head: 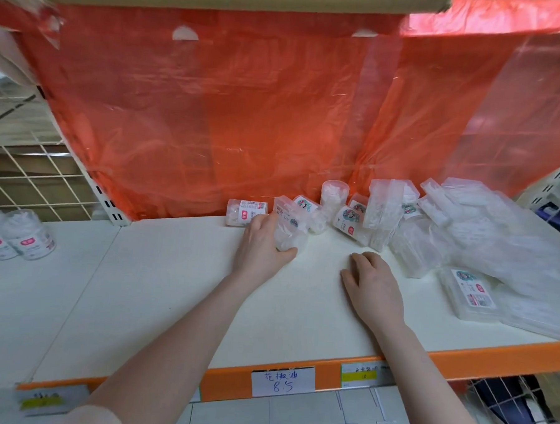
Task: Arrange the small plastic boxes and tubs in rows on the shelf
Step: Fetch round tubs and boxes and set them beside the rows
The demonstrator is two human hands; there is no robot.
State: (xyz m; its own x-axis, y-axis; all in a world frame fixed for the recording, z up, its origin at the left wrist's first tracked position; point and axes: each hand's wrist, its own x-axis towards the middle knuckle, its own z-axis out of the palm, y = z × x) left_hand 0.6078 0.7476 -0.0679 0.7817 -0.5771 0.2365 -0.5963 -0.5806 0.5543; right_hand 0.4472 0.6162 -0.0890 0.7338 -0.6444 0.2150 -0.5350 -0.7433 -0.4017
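View: head camera, looking forward and down onto the shelf (pixel 177 287).
Left hand (pixel 264 243): reaches to the back of the shelf; fingers and thumb wrap a clear plastic box (pixel 289 227) that stands tilted on the shelf surface.
Right hand (pixel 373 286): rests palm-down on the shelf, fingers loosely bent, grasping nothing; it lies just short of the pile.
Lying tub (pixel 247 211): a round tub on its side against the back, just left of the left hand, with a red-and-white label.
Upright tub (pixel 334 195): a clear round tub standing at the back, behind the tipped containers.
Pile (pixel 433 233): clear boxes and tubs heaped without order at the right rear of the shelf, leaning on each other; several carry cartoon labels.
Flat box (pixel 469 293): lies label-up at the near right edge of the pile.
Clear bag (pixel 513 250): transparent plastic draped over the right part of the pile, hiding what lies under it.
Left tubs (pixel 14 237): round labelled tubs standing together on the adjoining shelf board, well apart from the hands.
Backdrop: red plastic sheet (pixel 212 111) hangs behind the shelf and blocks any view past it.
Front edge: orange rail (pixel 492 352) carrying a handwritten price tag (pixel 283 381) and a tag with a yellow stripe (pixel 361 374).
Side: white wire grid (pixel 40 180) at left.
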